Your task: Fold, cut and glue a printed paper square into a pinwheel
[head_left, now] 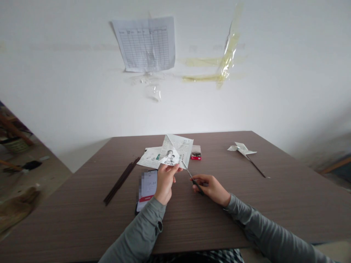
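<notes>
My left hand pinches the lower edge of a square printed sheet of paper, raised above the table with a diagonal crease running across it. My right hand grips scissors by their dark handles. The thin metal blades reach the sheet's lower right corner; whether they are parted there is too small to tell. Behind the held sheet lies more printed paper, partly covered. A small red box with its top side open sits just right of the sheet.
A lit phone lies beside my left wrist. Several thin dark sticks rest further left. On the right lies a paper pinwheel on a dark stick. The brown table meets a white wall with a taped chart.
</notes>
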The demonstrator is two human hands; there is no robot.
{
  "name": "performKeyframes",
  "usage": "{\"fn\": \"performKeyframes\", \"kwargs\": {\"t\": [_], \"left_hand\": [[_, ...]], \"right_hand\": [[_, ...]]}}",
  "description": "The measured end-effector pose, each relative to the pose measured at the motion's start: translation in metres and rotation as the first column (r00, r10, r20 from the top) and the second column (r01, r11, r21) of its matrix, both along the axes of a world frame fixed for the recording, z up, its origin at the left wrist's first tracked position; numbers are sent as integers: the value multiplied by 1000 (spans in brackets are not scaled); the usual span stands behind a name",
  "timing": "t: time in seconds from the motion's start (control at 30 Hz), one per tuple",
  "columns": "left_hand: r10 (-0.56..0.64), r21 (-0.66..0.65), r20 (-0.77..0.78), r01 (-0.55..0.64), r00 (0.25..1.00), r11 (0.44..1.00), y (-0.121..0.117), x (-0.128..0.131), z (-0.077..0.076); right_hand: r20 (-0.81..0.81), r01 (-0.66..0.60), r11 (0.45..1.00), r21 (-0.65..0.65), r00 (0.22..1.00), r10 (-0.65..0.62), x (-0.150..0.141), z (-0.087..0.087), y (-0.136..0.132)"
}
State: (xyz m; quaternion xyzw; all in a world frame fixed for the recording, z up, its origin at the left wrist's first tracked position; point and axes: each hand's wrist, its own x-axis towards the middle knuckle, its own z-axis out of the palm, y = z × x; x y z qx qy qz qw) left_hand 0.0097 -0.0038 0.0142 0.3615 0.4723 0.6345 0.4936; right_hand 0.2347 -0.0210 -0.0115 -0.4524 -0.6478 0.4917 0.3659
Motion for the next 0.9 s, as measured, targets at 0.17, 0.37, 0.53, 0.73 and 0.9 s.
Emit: {"fn": "performKeyframes", "kwargs": {"t": [0.17, 0.37, 0.53, 0.73, 0.9], "left_hand": [[-6, -1, 0, 6, 1000, 1000, 1, 0, -2], [10, 3, -8, -10, 1000, 1000, 1, 1, -2], [2, 10, -19, -1, 1000, 1000, 2, 0, -4], [-6, 12, -27, 7, 1000, 1000, 2, -2, -6], [-11, 15, -30, 12, 999, 1000, 2, -2, -7]], "right_hand": [[-4, 0, 1000, -12, 1000, 0, 0, -1, 0], [6, -3, 1000, 8, 1000, 3, 0, 0, 0], [16, -11, 1000, 7, 1000, 11, 1, 2, 0], [5, -9, 1000, -19, 1000, 9, 0, 6, -2], [-2, -11, 999, -41, 1000, 11, -1, 8, -3]]}}
